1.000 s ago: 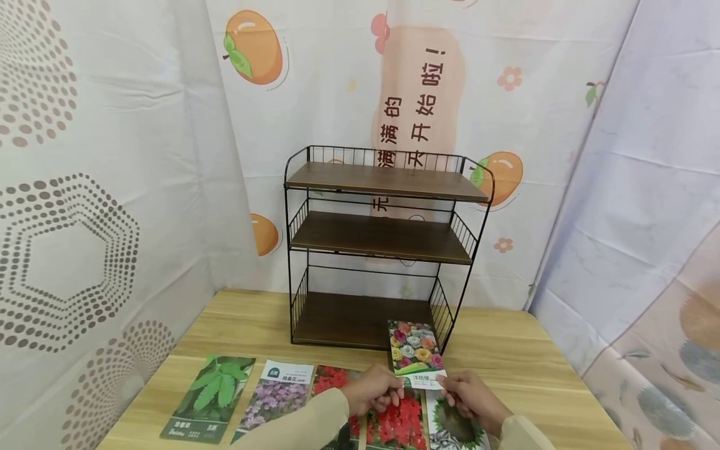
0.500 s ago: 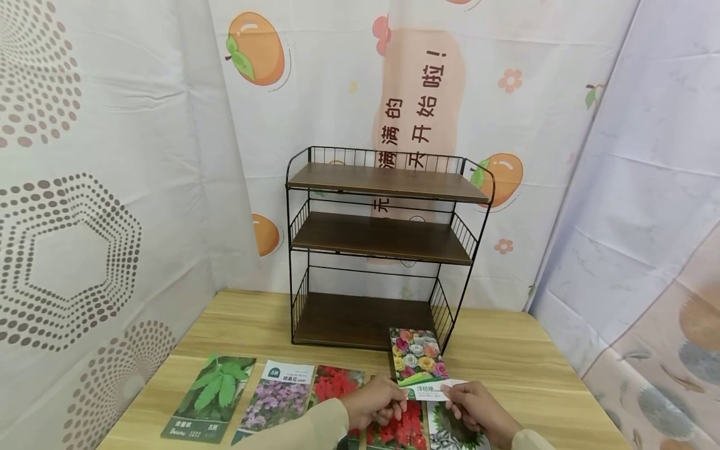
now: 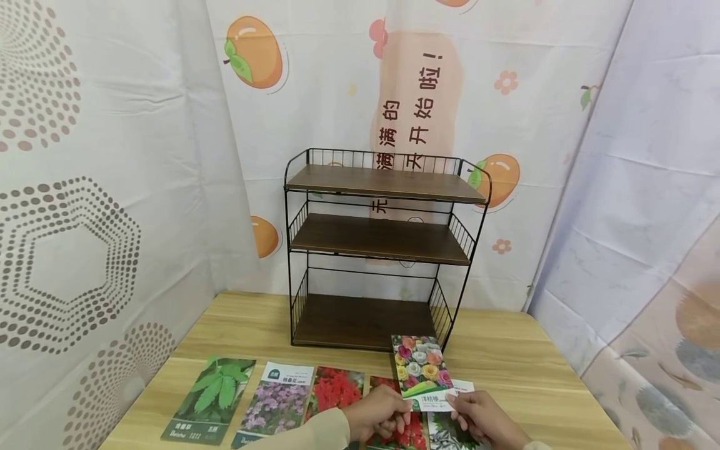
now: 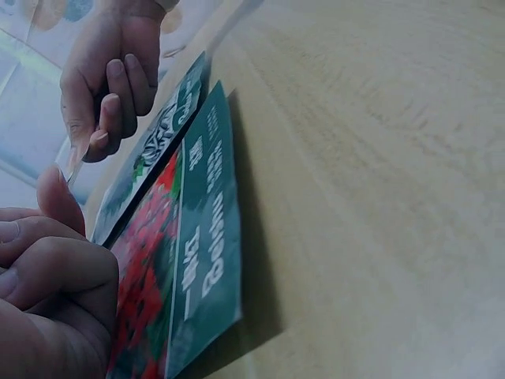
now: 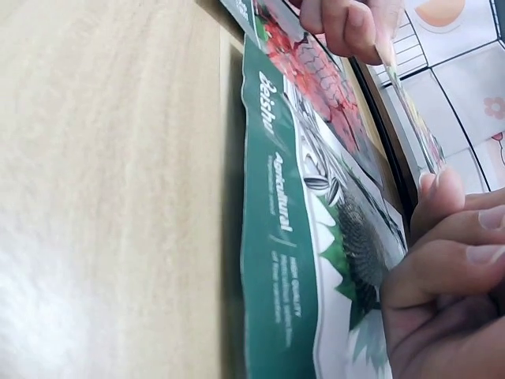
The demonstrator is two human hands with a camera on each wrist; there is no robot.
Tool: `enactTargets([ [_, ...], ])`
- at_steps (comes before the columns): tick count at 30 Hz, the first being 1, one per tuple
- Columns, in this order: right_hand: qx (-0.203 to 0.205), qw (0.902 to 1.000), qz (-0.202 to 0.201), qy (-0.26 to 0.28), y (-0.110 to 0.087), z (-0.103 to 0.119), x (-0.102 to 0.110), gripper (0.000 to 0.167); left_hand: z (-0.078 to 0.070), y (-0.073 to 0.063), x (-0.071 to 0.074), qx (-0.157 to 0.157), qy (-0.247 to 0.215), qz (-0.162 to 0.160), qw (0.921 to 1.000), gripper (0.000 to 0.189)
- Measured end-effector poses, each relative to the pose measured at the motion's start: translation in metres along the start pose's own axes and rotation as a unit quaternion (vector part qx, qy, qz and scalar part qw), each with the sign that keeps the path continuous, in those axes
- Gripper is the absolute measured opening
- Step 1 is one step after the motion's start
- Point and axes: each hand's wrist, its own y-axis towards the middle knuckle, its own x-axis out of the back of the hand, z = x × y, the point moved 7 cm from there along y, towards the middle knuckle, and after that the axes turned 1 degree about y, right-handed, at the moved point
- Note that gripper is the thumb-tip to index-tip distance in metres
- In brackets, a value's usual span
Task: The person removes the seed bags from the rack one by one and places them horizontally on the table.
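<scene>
Both hands pinch the lower corners of a seed packet [image 3: 423, 369] printed with multicoloured roses, my left hand [image 3: 378, 412] on its left and my right hand [image 3: 485, 417] on its right. The packet is tilted, its top edge pointing toward the shelf. Beneath the hands lie a red-flower packet [image 4: 150, 276] and a sunflower-seed packet [image 5: 308, 237] with a green lower band. Farther left lie another red-flower packet [image 3: 336, 389], a purple-flower packet [image 3: 278, 400] and a green-leaf packet [image 3: 212, 394]. The forearms and hands hide parts of the row.
A three-tier black wire rack [image 3: 288, 269] with dark brown shelves stands at the back of the wooden table [image 3: 517, 362]. Its bottom shelf [image 3: 360, 315] is just beyond the held packet. Patterned curtains [image 3: 112, 94] enclose the table on the left, back and right.
Both hands have drawn the rose packet down toward the body and slightly right, away from the rack. The packets on the table stay in place.
</scene>
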Motion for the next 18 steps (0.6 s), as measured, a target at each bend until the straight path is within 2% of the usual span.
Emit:
enactTargets([
  [10,-0.008,0.9997,0.008,0.02,-0.006,-0.006,0.001,0.045,0.004,0.001,-0.005,0.001,0.003,0.007,1.0,0.035],
  [18,-0.012,0.9999,0.005,0.009,-0.013,-0.012,0.005,0.045,0.008,0.001,-0.011,0.007,0.011,0.007,0.9999,0.035],
])
